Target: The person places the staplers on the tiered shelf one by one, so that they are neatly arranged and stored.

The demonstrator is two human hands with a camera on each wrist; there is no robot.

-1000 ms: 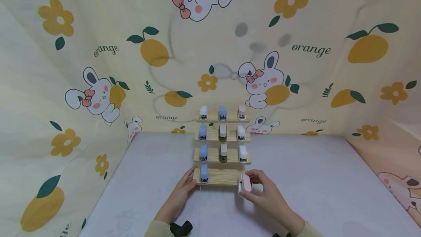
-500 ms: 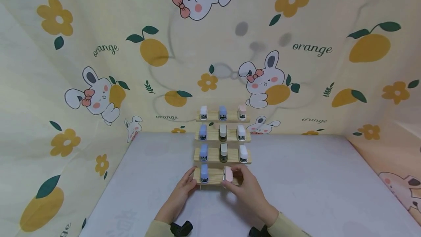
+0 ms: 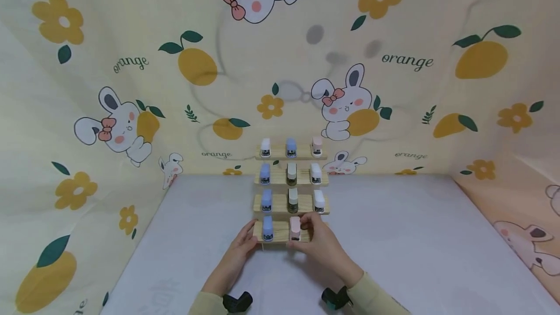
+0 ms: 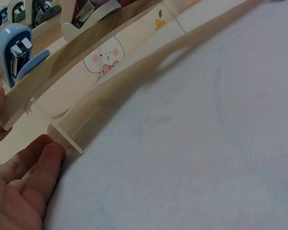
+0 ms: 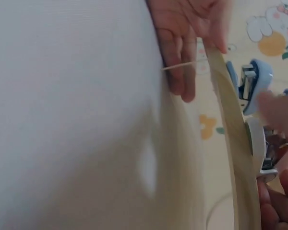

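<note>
A tiered wooden display shelf [image 3: 280, 230] stands at the table's middle, bearing mini staplers. My left hand [image 3: 236, 254] grips the left end of its lowest board; in the left wrist view, that hand's lower fingers [image 4: 41, 165] extend beneath the board by a thin clear support. With thumb and fingers, my right hand [image 3: 323, 246] holds a pink mini stapler [image 3: 295, 227] at the middle of the lowest board. The pink stapler's white base meets the board in the right wrist view. Left of it sits a blue mini stapler [image 3: 268, 228], upright on the same board.
Three higher boards rise behind, each with three staplers, including a white one [image 3: 319, 201], a grey one [image 3: 292, 200] and a blue one [image 3: 266, 200]. A pale cloth [image 3: 385, 237] covers the table. A printed curtain [image 3: 245, 91] hangs behind and at both sides.
My right hand has carried the pink stapler leftward from the lowest board's right end to its middle and turned it to face front. The left hand has kept its grip.
</note>
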